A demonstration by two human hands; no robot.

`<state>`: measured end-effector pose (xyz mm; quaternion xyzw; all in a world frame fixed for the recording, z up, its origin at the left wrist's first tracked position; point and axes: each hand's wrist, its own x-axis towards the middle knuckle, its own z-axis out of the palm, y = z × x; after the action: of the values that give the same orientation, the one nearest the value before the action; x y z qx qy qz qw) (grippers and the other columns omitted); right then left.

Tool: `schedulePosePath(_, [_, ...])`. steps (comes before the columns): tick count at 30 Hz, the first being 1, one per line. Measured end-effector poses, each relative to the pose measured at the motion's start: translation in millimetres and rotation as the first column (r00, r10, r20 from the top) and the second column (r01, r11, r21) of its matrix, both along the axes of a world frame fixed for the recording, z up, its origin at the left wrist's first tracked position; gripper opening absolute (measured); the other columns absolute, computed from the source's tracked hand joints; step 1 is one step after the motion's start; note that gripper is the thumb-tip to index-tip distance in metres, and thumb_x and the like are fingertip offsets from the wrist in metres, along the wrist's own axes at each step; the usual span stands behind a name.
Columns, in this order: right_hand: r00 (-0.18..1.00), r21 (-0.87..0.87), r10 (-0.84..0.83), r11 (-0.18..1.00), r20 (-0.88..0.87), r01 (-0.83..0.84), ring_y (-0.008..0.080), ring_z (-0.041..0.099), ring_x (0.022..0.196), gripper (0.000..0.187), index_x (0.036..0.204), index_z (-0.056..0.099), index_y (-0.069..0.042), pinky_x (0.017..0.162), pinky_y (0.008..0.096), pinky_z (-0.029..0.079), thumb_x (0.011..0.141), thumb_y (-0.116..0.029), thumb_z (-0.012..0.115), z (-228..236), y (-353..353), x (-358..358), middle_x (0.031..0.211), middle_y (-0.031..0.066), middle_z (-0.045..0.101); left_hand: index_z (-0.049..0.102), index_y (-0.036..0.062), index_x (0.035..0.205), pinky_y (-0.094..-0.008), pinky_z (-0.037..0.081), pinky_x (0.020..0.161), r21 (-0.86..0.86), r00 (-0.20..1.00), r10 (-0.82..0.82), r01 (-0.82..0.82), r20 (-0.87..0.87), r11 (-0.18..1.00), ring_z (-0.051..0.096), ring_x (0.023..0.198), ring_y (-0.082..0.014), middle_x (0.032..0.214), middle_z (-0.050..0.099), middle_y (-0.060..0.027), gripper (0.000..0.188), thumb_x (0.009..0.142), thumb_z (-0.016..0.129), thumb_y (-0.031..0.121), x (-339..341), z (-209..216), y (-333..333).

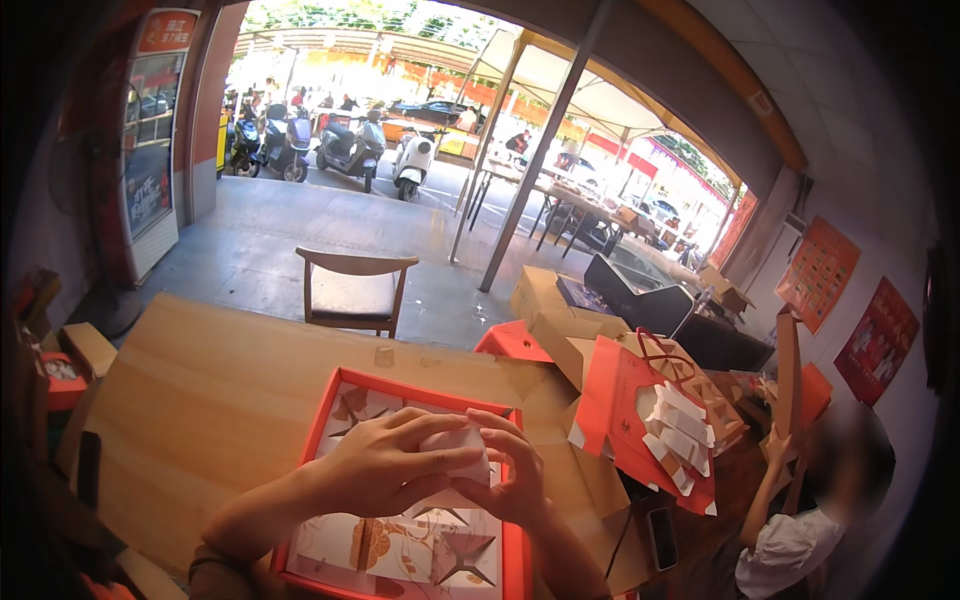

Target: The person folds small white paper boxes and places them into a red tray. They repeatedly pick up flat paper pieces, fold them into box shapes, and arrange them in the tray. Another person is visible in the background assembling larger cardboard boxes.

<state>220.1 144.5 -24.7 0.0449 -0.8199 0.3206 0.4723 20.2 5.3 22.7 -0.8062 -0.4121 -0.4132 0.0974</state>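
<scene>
Both hands are raised over a shallow red box [516, 555] on the wooden table [210, 400]. My left hand [385, 455] and my right hand [515, 468] close around a small white carton [460, 445] from its two sides. The fingers cover much of that carton, so its folds are mostly hidden. Inside the red box sit several small white cartons [385, 545] with gold and brown print. Some have star-shaped openings at the top, such as the open carton [465, 557] near the right wall. My forearms hide part of the red box.
Right of the red box lie a red paper bag [620, 415], a pile of white cartons [680, 435], a cardboard box [560, 325] and a phone [662, 538]. Another person [790, 550] works at the far right. Beyond the table stands a wooden chair [350, 290].
</scene>
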Motion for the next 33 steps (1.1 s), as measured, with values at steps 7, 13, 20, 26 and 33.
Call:
schedulePosePath(7, [0.986,-0.071,-0.019,0.997,0.167,0.031,0.0313,0.065,0.13,0.053,0.136,0.062,-0.007,0.08,0.0368,0.068,0.09,-0.017,0.087,7,-3,2,0.152,0.0198,0.055,0.055,0.0172,0.152,-0.0502,0.059,0.095,-0.272,1.0,0.007,-0.003,0.013,0.962,0.064,0.126,-0.0427,0.153,0.052,-0.0214,0.059,0.096,0.075,0.021,2,-1,-6])
schedulePosePath(13, [0.977,-0.58,0.211,0.799,0.025,-0.158,0.0182,0.067,0.115,0.034,0.136,0.06,-0.003,0.085,0.03,0.06,0.106,-0.018,0.068,-17,22,-2,0.137,0.0112,0.063,0.047,0.0113,0.157,-0.0552,0.046,0.114,-0.113,0.989,-0.141,0.146,0.053,0.983,0.056,0.136,-0.0457,0.152,0.053,-0.0223,0.08,0.081,0.071,0.007,-13,2,3])
schedulePosePath(20, [0.885,-0.924,0.465,0.344,0.014,-0.167,0.0121,0.068,0.106,0.035,0.134,0.061,-0.005,0.091,0.0312,0.057,0.112,-0.031,0.059,-37,37,3,0.12,0.0065,0.07,0.061,0.0204,0.144,-0.0527,0.046,0.116,-0.04,0.981,0.014,-0.022,-0.194,0.999,0.054,0.14,-0.0379,0.159,0.045,-0.0178,0.08,0.069,0.09,0.016,-8,-12,10])
schedulePosePath(26, [0.969,-0.922,0.241,0.386,0.063,-0.036,0.0277,0.054,0.142,0.098,0.166,0.029,-0.007,0.113,0.048,0.046,0.104,-0.082,0.029,-44,20,-12,0.156,0.0173,0.053,0.057,0.0005,0.142,-0.0468,0.062,0.088,-0.064,0.986,0.148,-0.143,0.08,0.988,0.075,0.102,-0.0352,0.111,0.074,-0.0164,0.078,0.08,0.094,0.029,-23,-24,22])
schedulePosePath(33, [0.998,-0.447,0.069,0.892,-0.001,-0.063,0.0301,0.057,0.135,0.081,0.168,0.02,-0.011,0.095,0.0385,0.06,0.106,-0.022,0.07,-36,-5,-20,0.161,0.0182,0.042,0.029,0.0035,0.163,-0.0367,0.063,0.067,-0.355,0.883,0.197,-0.037,0.426,0.934,0.077,0.077,-0.0274,0.117,0.073,-0.0219,0.096,0.09,0.085,0.033,-22,-55,24])
